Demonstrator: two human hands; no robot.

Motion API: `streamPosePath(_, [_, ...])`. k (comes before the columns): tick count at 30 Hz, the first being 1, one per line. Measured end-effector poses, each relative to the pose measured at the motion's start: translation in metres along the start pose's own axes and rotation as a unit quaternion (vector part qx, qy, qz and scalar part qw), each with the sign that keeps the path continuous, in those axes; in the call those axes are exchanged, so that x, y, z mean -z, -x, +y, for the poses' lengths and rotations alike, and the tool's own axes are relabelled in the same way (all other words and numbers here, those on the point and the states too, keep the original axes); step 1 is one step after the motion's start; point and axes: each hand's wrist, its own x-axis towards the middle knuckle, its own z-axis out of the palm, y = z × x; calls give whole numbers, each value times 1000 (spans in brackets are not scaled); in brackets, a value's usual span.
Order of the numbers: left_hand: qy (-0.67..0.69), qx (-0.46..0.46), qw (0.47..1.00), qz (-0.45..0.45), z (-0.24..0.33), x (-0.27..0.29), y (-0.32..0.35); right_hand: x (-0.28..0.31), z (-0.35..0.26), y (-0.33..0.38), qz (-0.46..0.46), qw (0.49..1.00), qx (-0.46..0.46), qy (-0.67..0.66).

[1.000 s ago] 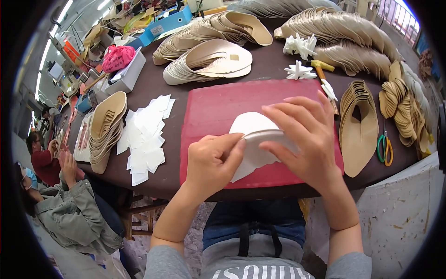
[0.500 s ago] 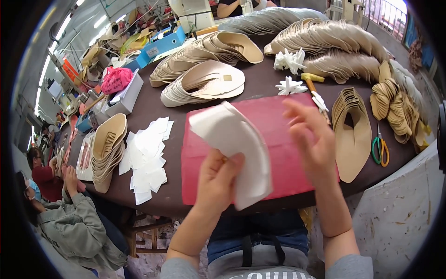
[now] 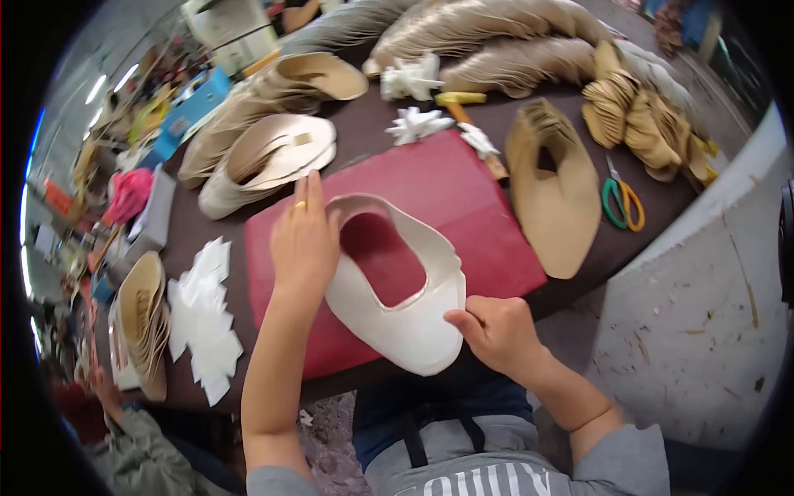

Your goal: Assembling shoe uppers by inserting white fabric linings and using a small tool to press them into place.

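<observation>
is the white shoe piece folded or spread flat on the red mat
Spread flat: the white shoe piece lies open on the red mat, which shows through its cutout.

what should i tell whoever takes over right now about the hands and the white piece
Left hand: flat, palm down, pressing the left edge of the white shoe-upper piece.
Right hand: pinching that piece's lower right edge.
The piece lies spread open on the red mat, its cutout showing red.
Done: piece laid flat.
Left: small white cut pieces and tan upper stack lie untouched beside the mat.
</observation>
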Motion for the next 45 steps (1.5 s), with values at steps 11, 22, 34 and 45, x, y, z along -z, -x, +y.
streamPosePath(11, [420, -293, 837, -194, 15, 32, 85, 110, 100, 12, 98, 990, 47, 95])
streamPosePath(22, [356, -143, 919, -88, 190, -11, -9, 115, 79, -9, 242, 910, -265, 210])
streamPosePath(34, [721, 237, 632, -156, 25, 47, 53, 48, -13, -61, -5, 946, -93, -312])
streamPosePath(45, [658, 307, 668, -165, 1, 13, 116, -5, 0, -36, -134, 962, -150, -187])
